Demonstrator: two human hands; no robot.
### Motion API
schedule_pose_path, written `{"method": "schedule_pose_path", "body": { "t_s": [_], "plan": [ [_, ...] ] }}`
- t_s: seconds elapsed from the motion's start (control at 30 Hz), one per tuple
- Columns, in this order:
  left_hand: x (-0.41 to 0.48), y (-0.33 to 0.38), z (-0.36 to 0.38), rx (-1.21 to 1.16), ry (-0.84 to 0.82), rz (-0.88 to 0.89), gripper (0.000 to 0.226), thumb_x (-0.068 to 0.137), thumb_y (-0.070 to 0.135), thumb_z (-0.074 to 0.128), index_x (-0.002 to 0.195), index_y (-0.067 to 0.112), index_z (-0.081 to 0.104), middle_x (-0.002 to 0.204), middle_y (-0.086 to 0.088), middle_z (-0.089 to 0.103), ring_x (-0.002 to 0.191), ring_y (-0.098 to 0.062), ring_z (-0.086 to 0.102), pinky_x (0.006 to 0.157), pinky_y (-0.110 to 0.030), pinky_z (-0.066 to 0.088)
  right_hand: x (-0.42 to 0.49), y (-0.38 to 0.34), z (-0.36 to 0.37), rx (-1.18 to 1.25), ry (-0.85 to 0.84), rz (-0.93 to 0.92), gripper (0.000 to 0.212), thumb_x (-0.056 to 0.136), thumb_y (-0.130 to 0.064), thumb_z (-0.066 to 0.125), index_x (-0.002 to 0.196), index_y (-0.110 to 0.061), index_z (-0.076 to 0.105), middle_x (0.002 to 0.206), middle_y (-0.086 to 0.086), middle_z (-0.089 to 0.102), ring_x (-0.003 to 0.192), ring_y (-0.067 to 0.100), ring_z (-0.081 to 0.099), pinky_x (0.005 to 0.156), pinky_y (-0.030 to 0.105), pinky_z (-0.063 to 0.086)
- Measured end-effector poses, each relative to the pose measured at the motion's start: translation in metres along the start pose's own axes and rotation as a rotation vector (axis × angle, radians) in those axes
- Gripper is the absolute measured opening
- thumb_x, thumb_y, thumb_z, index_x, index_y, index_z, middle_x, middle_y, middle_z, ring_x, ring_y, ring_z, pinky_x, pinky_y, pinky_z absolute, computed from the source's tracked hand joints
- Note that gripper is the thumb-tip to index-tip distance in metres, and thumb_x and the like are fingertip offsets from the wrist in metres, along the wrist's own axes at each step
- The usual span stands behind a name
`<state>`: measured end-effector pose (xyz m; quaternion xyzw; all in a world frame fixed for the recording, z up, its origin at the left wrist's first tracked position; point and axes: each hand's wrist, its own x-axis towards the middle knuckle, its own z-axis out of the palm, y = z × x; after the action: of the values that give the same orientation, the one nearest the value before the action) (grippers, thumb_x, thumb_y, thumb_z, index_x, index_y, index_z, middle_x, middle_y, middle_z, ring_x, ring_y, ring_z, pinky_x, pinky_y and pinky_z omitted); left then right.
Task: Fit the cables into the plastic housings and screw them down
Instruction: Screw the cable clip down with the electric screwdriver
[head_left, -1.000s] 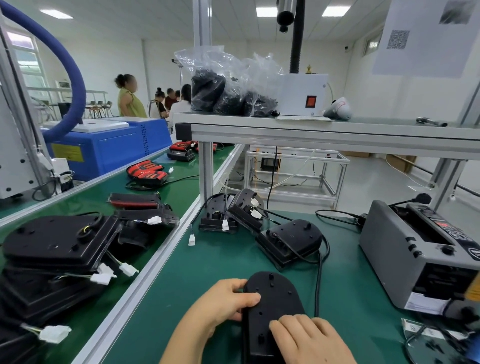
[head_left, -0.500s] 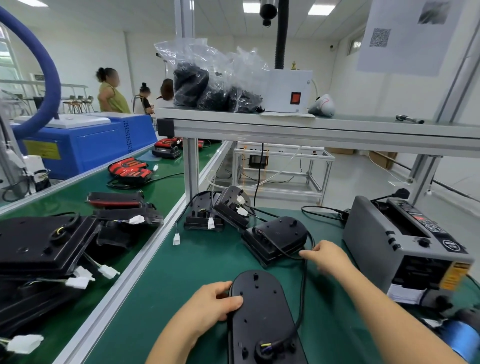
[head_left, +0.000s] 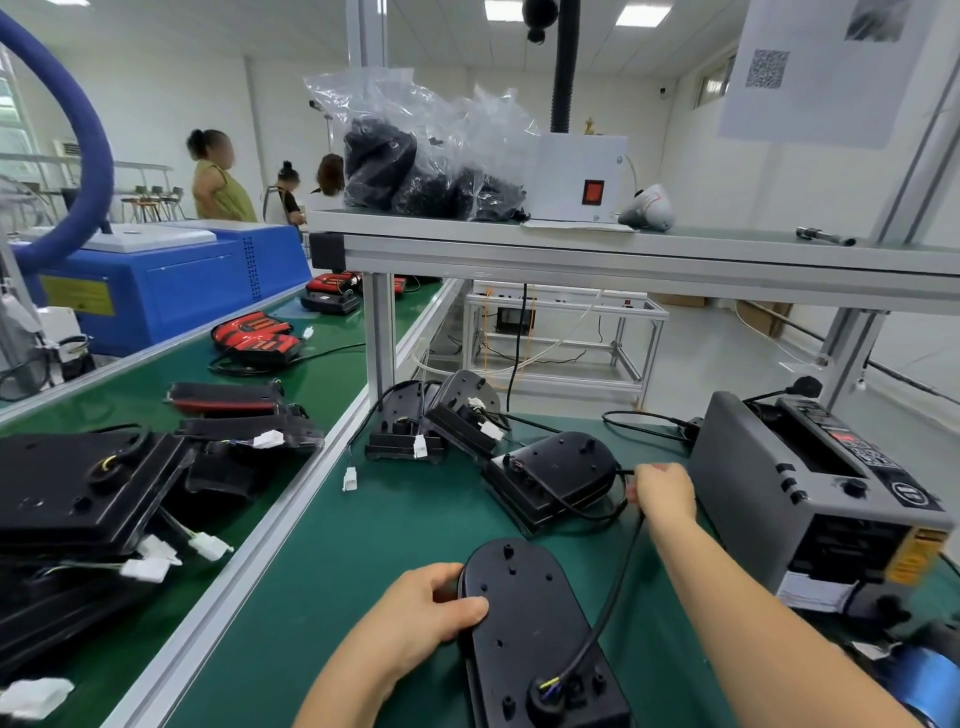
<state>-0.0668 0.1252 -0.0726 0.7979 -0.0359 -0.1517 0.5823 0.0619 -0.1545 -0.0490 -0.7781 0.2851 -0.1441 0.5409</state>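
Desk (head_left: 415, 545): green mat, with the work in the near middle. A grey machine (head_left: 769, 483) stands at the right, just beside the right hand. More black housings and loose leads crowd the far middle.

Housing (head_left: 519, 623): a long black oval lying flat at near centre, its holes empty. The neighbouring housing (head_left: 556, 467) sits just beyond it, tilted, with its own lead looping round its right side.

Left hand (head_left: 415, 608): clamped on the housing's left edge, thumb on top.
Right hand (head_left: 662, 493): fingers closed round the cable, far right of the housing.

Cable (head_left: 618, 577): black, running from the right hand back across the housing to the grommet (head_left: 545, 693) at the near end, where coloured cores show.

Risks, as judged:
- A hard pull could strain the cores or unseat the grommet.
- The neighbour's loop passes right by the fist, and I cannot tell whether it is caught in the grip. If it is, a tug would drag that housing along.
- If the left grip slackens, the housing would slide on the mat.
- The cable lies over the holed face and could get pinched under a screw if it is not routed aside first.
- I cannot pick out any screws or a driver.
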Motion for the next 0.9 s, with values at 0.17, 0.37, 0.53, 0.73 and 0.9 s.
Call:
{"method": "schedule_pose_path", "body": {
  "t_s": [0.17, 0.37, 0.53, 0.73, 0.9],
  "plan": [
    [0.000, 0.001, 0.001, -0.004, 0.002, 0.008, 0.019, 0.082, 0.024, 0.067, 0.100, 0.030, 0.071, 0.080, 0.015, 0.072, 0.067, 0.001, 0.060, 0.075, -0.020, 0.048, -0.018, -0.004, 0.006, 0.538, 0.107, -0.146, 0.038, 0.094, -0.001, 0.033, 0.127, -0.018, 0.042, 0.106, -0.007, 0.059, 0.092, 0.011, 0.059, 0.077, 0.030, 0.049],
    [-0.003, 0.006, 0.001, -0.011, -0.016, -0.003, 0.020, 0.085, 0.019, 0.066, 0.102, 0.029, 0.071, 0.087, 0.012, 0.074, 0.074, 0.002, 0.065, 0.071, -0.015, 0.046, -0.017, -0.010, -0.019, 0.573, 0.017, -0.077, 0.044, 0.096, 0.001, 0.032, 0.137, -0.014, 0.039, 0.114, 0.003, 0.060, 0.087, 0.015, 0.062, 0.062, 0.025, 0.048],
    [-0.007, 0.004, -0.008, 0.004, -0.109, -0.016, 0.024, 0.087, 0.014, 0.064, 0.105, 0.027, 0.071, 0.100, 0.007, 0.074, 0.091, -0.006, 0.068, 0.079, -0.018, 0.047, -0.033, 0.014, -0.041, 0.219, -0.192, -0.076, 0.040, 0.094, -0.002, 0.035, 0.129, -0.018, 0.045, 0.104, 0.001, 0.063, 0.083, 0.018, 0.064, 0.060, 0.027, 0.045],
    [-0.015, 0.004, -0.003, 0.069, -0.129, -0.014, 0.025, 0.090, 0.020, 0.059, 0.111, 0.029, 0.068, 0.103, 0.010, 0.073, 0.096, -0.009, 0.068, 0.092, -0.028, 0.049, -0.042, 0.047, -0.059, -0.262, -0.318, -0.184, 0.043, 0.094, -0.009, 0.047, 0.135, -0.020, 0.044, 0.119, -0.001, 0.060, 0.101, 0.017, 0.057, 0.078, 0.031, 0.044],
    [-0.021, 0.003, 0.003, 0.075, -0.069, -0.025, 0.023, 0.092, 0.028, 0.058, 0.113, 0.034, 0.063, 0.103, 0.017, 0.071, 0.089, -0.001, 0.067, 0.082, -0.020, 0.048, -0.050, 0.059, -0.061, -0.440, -0.369, -0.207, 0.050, 0.089, -0.008, 0.051, 0.136, -0.022, 0.046, 0.132, -0.001, 0.057, 0.114, 0.019, 0.056, 0.098, 0.036, 0.045]
  ]
}}
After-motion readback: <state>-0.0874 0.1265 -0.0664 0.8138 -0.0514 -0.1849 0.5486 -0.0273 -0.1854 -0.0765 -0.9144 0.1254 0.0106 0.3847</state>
